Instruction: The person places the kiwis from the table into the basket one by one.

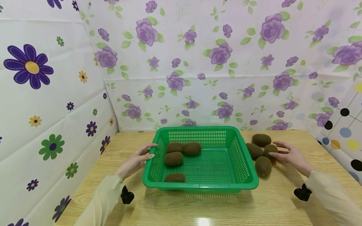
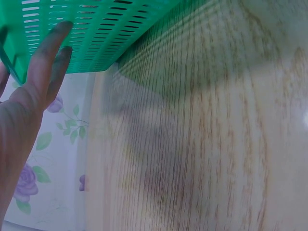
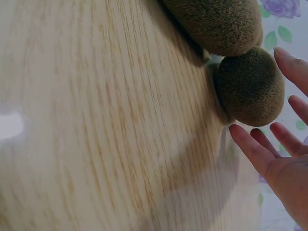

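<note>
A green plastic basket [image 1: 245, 185] with slotted walls stands on the wooden table, with several brown kiwis [image 1: 174, 159] lying in its left part. At its left rim is my left hand [image 1: 138, 159], the fingers nearly straight; in the left wrist view fingers [image 2: 42, 62] lie along the outer wall. To the right of the basket, several more kiwis [image 1: 263, 166] lie in a cluster. My right hand [image 1: 291, 157] spreads its thumb and fingers around the right side of the rightmost kiwi [image 3: 252, 89], fingertips close to its skin.
Behind the table [image 1: 198, 208] hangs a white cloth with purple roses [image 1: 220, 56]; another flowered cloth [image 1: 56, 110] covers the left side. Each wrist bears a small black mount [image 1: 127, 195]. The clustered kiwis lie right beside the basket's right wall.
</note>
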{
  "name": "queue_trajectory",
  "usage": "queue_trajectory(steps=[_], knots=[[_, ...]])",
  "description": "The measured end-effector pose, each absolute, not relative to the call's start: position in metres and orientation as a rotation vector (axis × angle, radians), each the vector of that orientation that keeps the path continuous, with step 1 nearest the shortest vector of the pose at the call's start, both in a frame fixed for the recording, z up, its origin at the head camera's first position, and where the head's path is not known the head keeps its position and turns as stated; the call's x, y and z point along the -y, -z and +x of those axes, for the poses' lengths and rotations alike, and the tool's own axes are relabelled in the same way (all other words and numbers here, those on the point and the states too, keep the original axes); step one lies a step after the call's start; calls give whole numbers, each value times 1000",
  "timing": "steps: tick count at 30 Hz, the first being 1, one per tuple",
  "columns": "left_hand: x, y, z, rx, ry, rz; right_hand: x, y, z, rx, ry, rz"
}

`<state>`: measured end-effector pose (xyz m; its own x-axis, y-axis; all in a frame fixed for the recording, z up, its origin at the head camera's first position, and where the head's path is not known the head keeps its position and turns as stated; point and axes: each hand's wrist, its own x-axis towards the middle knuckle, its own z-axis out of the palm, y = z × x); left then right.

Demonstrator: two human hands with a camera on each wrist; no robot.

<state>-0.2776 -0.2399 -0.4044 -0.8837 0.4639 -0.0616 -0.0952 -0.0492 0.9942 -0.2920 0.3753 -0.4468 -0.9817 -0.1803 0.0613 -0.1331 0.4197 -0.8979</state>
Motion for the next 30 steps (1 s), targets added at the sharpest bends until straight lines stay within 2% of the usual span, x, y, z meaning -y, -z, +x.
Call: queue_trajectory(steps=[20, 30], knots=[[240, 406, -278, -1843, -1998, 398, -369, 446, -295, -2633, 1555, -176], [240, 406, -277, -1840, -1996, 418, -395, 459, -303, -2543, 1749, -224]])
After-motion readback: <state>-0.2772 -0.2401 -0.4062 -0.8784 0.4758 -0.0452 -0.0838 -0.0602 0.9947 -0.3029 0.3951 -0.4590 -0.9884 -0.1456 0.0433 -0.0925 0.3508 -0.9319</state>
